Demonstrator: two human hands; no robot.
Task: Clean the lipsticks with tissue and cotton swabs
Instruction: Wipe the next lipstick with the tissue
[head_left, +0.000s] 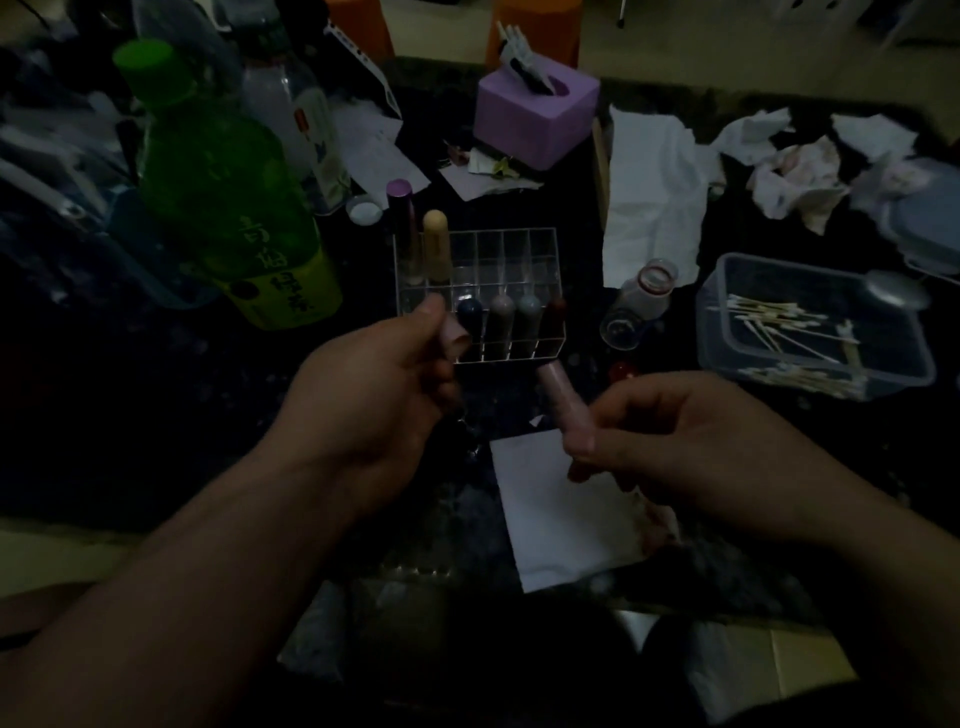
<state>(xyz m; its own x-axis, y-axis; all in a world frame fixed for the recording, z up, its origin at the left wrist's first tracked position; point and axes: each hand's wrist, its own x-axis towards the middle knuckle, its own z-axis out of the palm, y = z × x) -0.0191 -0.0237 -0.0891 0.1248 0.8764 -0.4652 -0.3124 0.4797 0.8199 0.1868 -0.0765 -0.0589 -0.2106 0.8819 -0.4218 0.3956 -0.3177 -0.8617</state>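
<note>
The only writing is on the green bottle at 10 o'clock: dark Chinese characters on its yellow label, too dim to read.

The left hand has its fingers curled, thumb and fingertips pinching a small pink piece, perhaps a cap, just in front of the clear organiser. The right hand curls its fingers round the lower end of a pink lipstick tube, whose free end points to 11 o'clock. Under it a flat white tissue lies on the dark worktop.

More lipsticks stand upright in the organiser at 12 o'clock. At 3 o'clock, cotton swabs lie in a clear plastic tub. A small glass bottle lies between the tub and the organiser. Crumpled tissues sit at 2 o'clock, and a purple tissue box at 12 o'clock.
</note>
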